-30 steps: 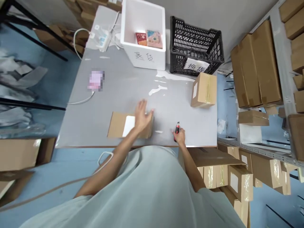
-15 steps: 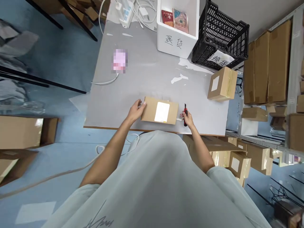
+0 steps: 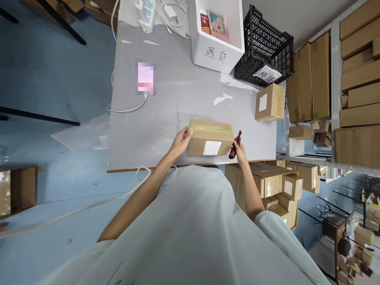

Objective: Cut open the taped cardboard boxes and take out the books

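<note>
A taped cardboard box [image 3: 197, 146] is at the front of the table, its clear-taped side up and a white label on the side facing me. My left hand [image 3: 181, 141] grips its left end, thumb near the upper edge and fingers partly hidden behind. At the right end, my right hand [image 3: 240, 152] is closed around a red and black utility knife [image 3: 235, 145], which points away from me. The right fingers are close against the box; whether they press on it I cannot tell.
On the grey table [image 3: 166, 103] stand a white bin [image 3: 218, 53] with two booklets, a black crate [image 3: 252, 65] and another labelled box [image 3: 264, 105]. A blurred pink device [image 3: 145, 77] and a power strip [image 3: 146, 18] lie at left. Shelves of cartons [image 3: 359, 146] line the right.
The box has been turned so its taped side is up and its label faces me. My left hand has closed on its end, and my right hand with the knife has come against it.
</note>
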### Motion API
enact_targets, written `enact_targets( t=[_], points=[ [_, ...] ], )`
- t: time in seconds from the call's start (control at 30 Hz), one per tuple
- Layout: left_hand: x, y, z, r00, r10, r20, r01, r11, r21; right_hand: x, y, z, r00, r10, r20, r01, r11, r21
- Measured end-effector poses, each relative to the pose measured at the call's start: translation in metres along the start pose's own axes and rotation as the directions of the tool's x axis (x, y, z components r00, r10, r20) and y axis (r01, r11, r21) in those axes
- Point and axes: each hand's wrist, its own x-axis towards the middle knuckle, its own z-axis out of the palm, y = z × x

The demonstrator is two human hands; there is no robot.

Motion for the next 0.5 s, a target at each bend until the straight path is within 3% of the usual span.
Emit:
enact_targets(
  t=[0.2, 0.4, 0.5],
  points=[
    [-0.021, -0.011, 0.02, 0.997, -0.007, 0.078, 0.023, 0.977, -0.214, -0.004, 0.007, 0.0, 0.998, -0.002, -0.061, -0.006, 0.993, -0.12],
    [-0.046, -0.021, 0.014, 0.984, -0.049, 0.169, 0.059, 0.997, -0.052, -0.009, 0.01, -0.005, 0.998, 0.019, -0.057, -0.031, 0.977, -0.212],
    [-0.048, -0.011, 0.005, 0.982, 0.022, 0.189, -0.024, 1.0, 0.006, -0.012, 0.0, -0.01, 0.994, -0.004, -0.106, -0.026, 0.96, -0.279]
  ],
)
